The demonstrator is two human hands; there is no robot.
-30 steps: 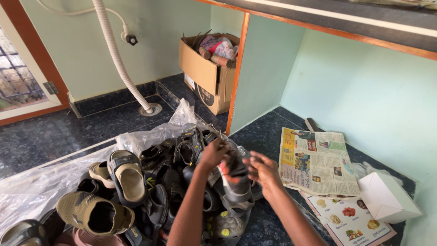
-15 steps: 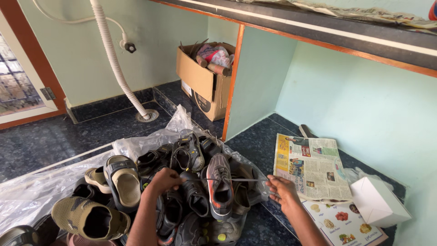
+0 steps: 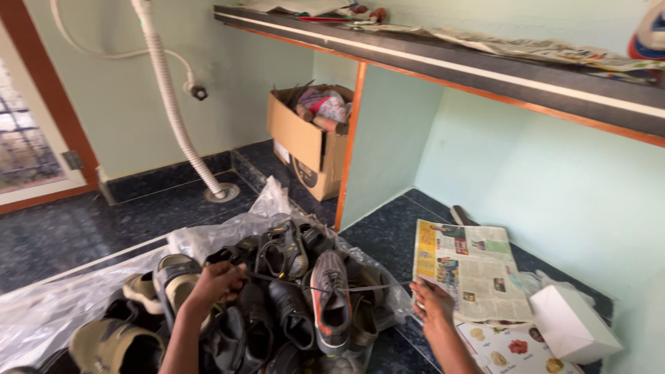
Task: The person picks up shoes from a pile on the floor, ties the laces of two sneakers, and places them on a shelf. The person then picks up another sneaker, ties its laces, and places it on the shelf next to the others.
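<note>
A second ago your hands worked close together over the shoe pile; now your left hand (image 3: 215, 280) and right hand (image 3: 433, 301) are spread wide, a thin lace (image 3: 360, 287) stretched between them (it crosses the grey-and-orange sneaker (image 3: 331, 298), now lying sole-down atop the pile). Your head has tipped up, bringing the shelf (image 3: 485, 69) into view.

The floor (image 3: 90, 228) looks like glossy dark speckled stone. Shoes sit on a crinkly clear plastic sheet (image 3: 48, 312), pretty shiny. The grey sneaker (image 3: 331, 301) looks like matt mesh cloth with an orange trim. The newspaper (image 3: 471, 270) is thin matt paper, the box (image 3: 305, 138) is plain brown cardboard, and the hose (image 3: 173, 104) is ribbed white plastic.
</note>
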